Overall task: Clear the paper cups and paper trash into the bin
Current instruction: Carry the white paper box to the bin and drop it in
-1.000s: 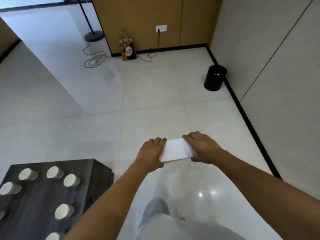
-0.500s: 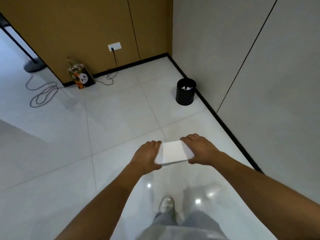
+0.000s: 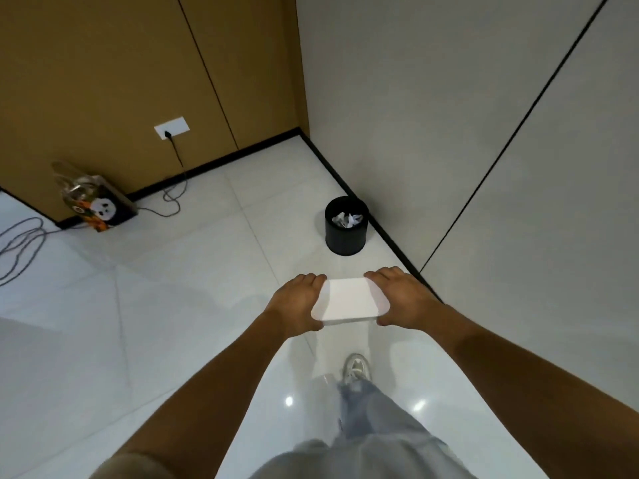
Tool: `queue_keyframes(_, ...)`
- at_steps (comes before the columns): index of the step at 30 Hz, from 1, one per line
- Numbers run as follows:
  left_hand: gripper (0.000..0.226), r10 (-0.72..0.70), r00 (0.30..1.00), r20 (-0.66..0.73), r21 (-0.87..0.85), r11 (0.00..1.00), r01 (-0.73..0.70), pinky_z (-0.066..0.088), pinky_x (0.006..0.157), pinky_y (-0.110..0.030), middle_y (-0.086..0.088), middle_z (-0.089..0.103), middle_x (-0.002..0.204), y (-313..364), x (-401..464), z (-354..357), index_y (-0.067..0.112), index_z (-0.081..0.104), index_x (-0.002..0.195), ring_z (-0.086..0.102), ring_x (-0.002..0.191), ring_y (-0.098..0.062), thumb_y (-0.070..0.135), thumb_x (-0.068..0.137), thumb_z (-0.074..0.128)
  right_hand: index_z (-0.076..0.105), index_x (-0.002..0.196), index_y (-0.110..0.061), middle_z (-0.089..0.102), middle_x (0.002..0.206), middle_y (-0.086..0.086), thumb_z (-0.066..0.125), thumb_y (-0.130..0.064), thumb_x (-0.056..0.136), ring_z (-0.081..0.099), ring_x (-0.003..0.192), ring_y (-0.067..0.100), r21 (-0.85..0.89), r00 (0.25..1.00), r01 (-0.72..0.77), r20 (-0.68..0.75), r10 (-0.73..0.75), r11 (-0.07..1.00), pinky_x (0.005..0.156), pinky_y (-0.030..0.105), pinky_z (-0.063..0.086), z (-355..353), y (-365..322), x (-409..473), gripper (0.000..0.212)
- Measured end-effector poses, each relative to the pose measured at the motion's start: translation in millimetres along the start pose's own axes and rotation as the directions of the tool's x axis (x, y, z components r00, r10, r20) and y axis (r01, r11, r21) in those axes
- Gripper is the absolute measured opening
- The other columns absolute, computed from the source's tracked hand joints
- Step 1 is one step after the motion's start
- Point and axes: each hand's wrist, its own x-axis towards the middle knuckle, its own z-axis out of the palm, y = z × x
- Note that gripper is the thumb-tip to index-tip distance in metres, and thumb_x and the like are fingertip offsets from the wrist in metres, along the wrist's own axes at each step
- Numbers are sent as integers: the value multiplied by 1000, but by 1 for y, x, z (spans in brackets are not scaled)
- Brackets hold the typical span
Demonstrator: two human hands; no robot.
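A flat white paper piece (image 3: 349,301) is held level in front of me, above the floor. My left hand (image 3: 297,305) grips its left edge with fingers curled over the top. My right hand (image 3: 401,299) grips its right edge the same way. A round black bin (image 3: 346,236) stands on the white tiled floor just ahead, close to the right wall. Crumpled white paper (image 3: 347,219) lies inside the bin. No paper cups are in view.
A grey panelled wall (image 3: 484,133) runs along the right with a black skirting. A brown cabinet wall (image 3: 121,63) closes the far side. A printed bag (image 3: 100,210) and loose cables (image 3: 20,247) lie on the floor at left. My foot (image 3: 356,369) is stepping forward.
I have walked from beside the dark table with cups toward the corner. The bin has come much closer and sits just beyond my hands. Both hands keep holding the paper.
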Motion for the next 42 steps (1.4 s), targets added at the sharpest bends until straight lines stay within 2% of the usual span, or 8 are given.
queue_keyframes(9, 93, -2, 1000, 27, 3, 1000, 2, 37, 102, -30, -2, 40, 140, -41, 178, -74, 17, 20, 147, 38, 126, -20, 44, 75, 74, 29, 145, -23, 42, 140, -1, 80, -37, 68, 36, 128, 19, 12, 999, -11, 47, 11, 1000, 104, 30, 35, -86, 84, 159, 94)
queue_keyframes(16, 92, -8, 997, 78, -31, 999, 10, 36, 103, -30, -4, 43, 139, -100, 312, -93, 16, 23, 145, 43, 123, -20, 43, 74, 76, 26, 147, -22, 39, 143, 2, 81, -36, 67, 34, 131, 21, 19, 992, -62, 111, 60, 998, 108, 33, 33, -109, 127, 289, 98)
queue_keyframes(23, 90, -13, 984, 177, -74, 997, 26, 39, 97, -29, -6, 46, 132, -160, 429, -103, 13, 26, 142, 45, 117, -21, 42, 73, 76, 22, 150, -18, 35, 148, 5, 79, -36, 72, 32, 134, 24, 19, 973, -66, 222, 60, 998, 110, 35, 31, -129, 162, 417, 98)
queue_keyframes(27, 90, 7, 978, 207, -99, 995, 14, 36, 101, -28, -5, 46, 133, -180, 480, -105, 13, 28, 142, 44, 119, -20, 37, 72, 79, 29, 145, -18, 43, 141, 4, 79, -38, 71, 41, 126, 23, 26, 978, -55, 201, 48, 998, 103, 35, 38, -123, 185, 462, 91)
queue_keyframes(31, 90, 3, 978, 209, -107, 994, 20, 34, 106, -30, -6, 45, 138, -194, 526, -88, 14, 28, 144, 42, 125, -21, 33, 73, 79, 30, 143, -19, 44, 138, 3, 76, -39, 74, 42, 124, 22, 52, 977, -73, 204, 61, 996, 99, 33, 40, -106, 210, 499, 86)
queue_keyframes(38, 90, -75, 982, 175, -131, 986, 99, 27, 114, -35, -11, 20, 155, -212, 584, -33, 15, 15, 151, 18, 144, -26, 30, 82, 71, 31, 142, -17, 48, 132, 5, 78, -40, 70, 46, 118, 23, 81, 962, -144, 244, 120, 986, 94, 34, 44, -52, 253, 553, 89)
queue_keyframes(42, 81, -125, 986, 108, -150, 979, 140, 24, 116, -39, -16, 16, 157, -224, 611, 16, 8, 19, 150, 13, 146, -30, 25, 87, 67, 39, 136, -15, 53, 124, 6, 81, -33, 66, 48, 113, 25, 100, 948, -265, 208, 241, 959, 89, 36, 46, -5, 279, 581, 84)
